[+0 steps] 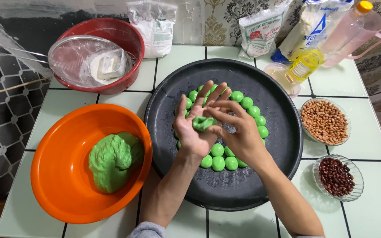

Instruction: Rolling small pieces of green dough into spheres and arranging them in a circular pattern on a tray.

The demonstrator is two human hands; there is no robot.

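A small lump of green dough (203, 123) is held above the middle of a round black tray (283, 145). It lies in the upturned palm of the left hand (193, 125), whose fingers are spread open and point toward the far edge of the table. The right hand (237, 128) is laid across it from the right, with fingertips pinched on the lump.

Under and around the hands, green balls (219, 162) are set in a ring on the tray, touching one another; part of the ring is hidden by the hands.

The tray is placed at the middle of a tiled table (177, 57). At the near left corner an orange bowl (58, 176) is seen, touching the tray's rim, with a large mass of green dough (113, 161) inside. At the far left, a red bowl (124, 35) is topped by a sieve (71, 55).

Along the right edge, a glass dish of peanuts (325, 121) and a smaller one of red beans (336, 176) are set. Flour bags (261, 28), an oil bottle (327, 42) and a pink jug (369, 31) are lined along the far edge.
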